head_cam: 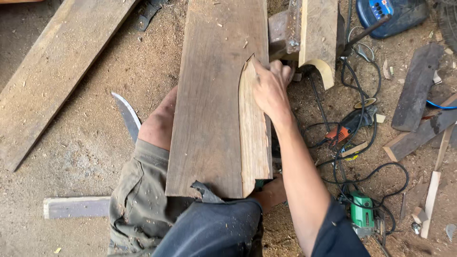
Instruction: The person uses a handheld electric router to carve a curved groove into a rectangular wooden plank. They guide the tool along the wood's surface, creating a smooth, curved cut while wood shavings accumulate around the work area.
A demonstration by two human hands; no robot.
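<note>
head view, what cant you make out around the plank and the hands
- Left hand: hidden in the head view, under the plank.
- Right hand: fingertips curl out of sight over the plank's edge.
- Curved blade: handle end hidden behind the knee.
- Green power tool: partly covered by cables, type unclear.

A long plank (52,71) lies aslant on the sawdust-covered ground (95,143) at the left. A curved blade (126,115) lies just beside the knee. A short pale batten (76,207) lies lower left. At the right, black cables (366,157) tangle around an orange power tool (339,135) and a green power tool (362,213). Dark offcuts (416,88) lie near the right edge, and a blue device (388,12) sits at the top.
</note>
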